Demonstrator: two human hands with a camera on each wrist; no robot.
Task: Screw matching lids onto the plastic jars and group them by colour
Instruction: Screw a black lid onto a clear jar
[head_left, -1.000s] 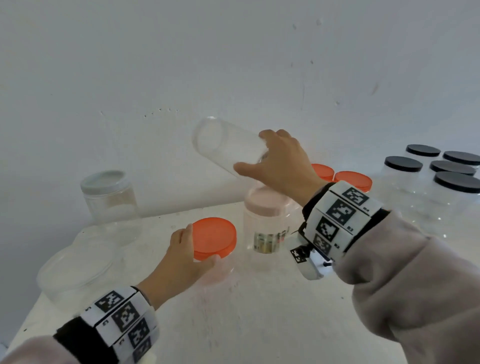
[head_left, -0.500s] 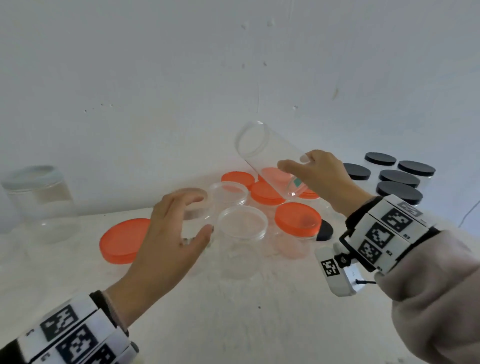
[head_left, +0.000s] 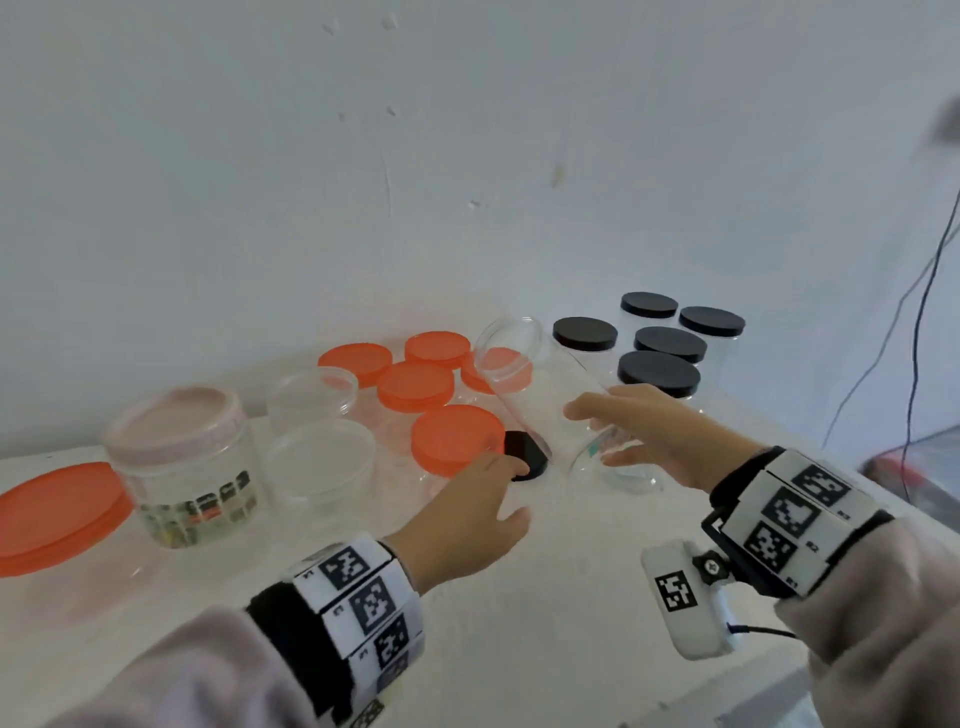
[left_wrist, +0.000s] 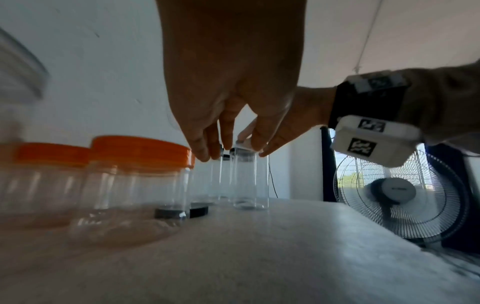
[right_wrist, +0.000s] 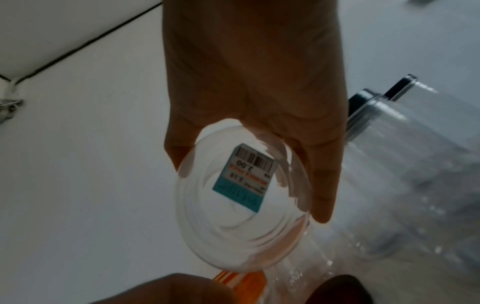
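My right hand (head_left: 592, 436) grips a tall clear lidless jar (head_left: 550, 395) near its base and holds it tilted, mouth up and to the left. The right wrist view shows that jar's base with a price sticker (right_wrist: 246, 176). A loose black lid (head_left: 525, 457) lies flat on the table just left of the jar. My left hand (head_left: 506, 488) reaches to it with relaxed fingers; the fingertips (head_left: 496, 464) are at its near edge. In the left wrist view the black lid (left_wrist: 198, 209) sits low on the table beyond my hanging fingers (left_wrist: 207, 150).
Several orange-lidded jars (head_left: 415, 387) stand at the back centre, and several black-lidded jars (head_left: 660, 371) at the back right. Two open clear jars (head_left: 317, 462), a pink-lidded jar (head_left: 176, 457) and a big orange lid (head_left: 52, 514) are on the left. A fan (left_wrist: 400, 193) stands beyond the table's right edge.
The view swung right. My right hand lowered the tilted clear jar towards the black-lidded group. My left hand left the orange lid and moved right to the black lid.
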